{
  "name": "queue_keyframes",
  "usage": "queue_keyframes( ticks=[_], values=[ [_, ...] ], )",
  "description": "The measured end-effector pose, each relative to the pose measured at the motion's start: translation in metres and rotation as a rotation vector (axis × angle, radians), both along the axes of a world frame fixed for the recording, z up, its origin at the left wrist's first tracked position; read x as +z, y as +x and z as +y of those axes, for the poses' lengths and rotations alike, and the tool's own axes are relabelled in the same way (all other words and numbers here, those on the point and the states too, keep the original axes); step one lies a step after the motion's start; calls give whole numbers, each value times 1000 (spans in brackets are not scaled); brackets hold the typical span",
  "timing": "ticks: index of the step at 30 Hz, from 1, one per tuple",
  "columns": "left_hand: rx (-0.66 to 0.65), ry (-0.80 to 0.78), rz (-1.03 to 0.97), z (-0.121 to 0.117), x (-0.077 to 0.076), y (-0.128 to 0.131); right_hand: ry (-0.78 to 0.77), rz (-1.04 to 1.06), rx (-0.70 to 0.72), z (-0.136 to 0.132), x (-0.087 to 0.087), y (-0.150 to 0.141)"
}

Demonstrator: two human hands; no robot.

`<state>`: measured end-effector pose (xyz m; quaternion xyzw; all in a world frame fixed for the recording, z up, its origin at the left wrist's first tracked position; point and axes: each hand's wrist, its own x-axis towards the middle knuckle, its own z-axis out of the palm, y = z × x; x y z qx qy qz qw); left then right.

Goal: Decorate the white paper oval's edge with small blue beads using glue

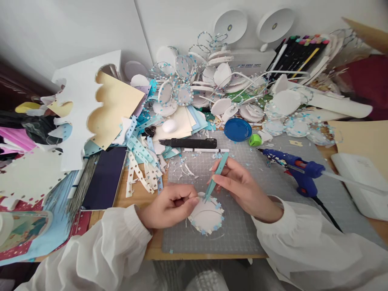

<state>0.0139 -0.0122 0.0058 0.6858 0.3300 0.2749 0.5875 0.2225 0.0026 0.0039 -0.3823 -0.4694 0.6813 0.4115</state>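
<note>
Teal tweezers are gripped between the thumb and fingers of my right hand, tips pointing down at the upper edge of a round white disc. Small pale blue and white stars line the disc's rim, and a thin curved line crosses its face. My left hand is closed in a pinch over the disc's upper left edge, close to the tweezer tips. What its fingertips hold is too small or hidden to make out. The disc is over a grey cutting mat.
A black cutter, a white pen and a blue lid lie beyond my hands. At right is a blue glue gun with a cord. Punched paper strips and a phone are left; starry wire-trimmed discs pile behind.
</note>
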Motion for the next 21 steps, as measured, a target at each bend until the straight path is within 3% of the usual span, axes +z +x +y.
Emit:
queue_keyframes(
  ticks=[6,12,16,21],
  values=[
    [-2,-1,-8,0,-3,-1,37,5,-41,1,1,4],
    [-17,17,14,1,-1,-2,61,149,-292,8,9,12],
    [-57,79,80,3,0,-2,43,199,-240,7,9,8],
    [-119,289,155,5,-3,-3,72,243,-253,8,9,8]
  ],
)
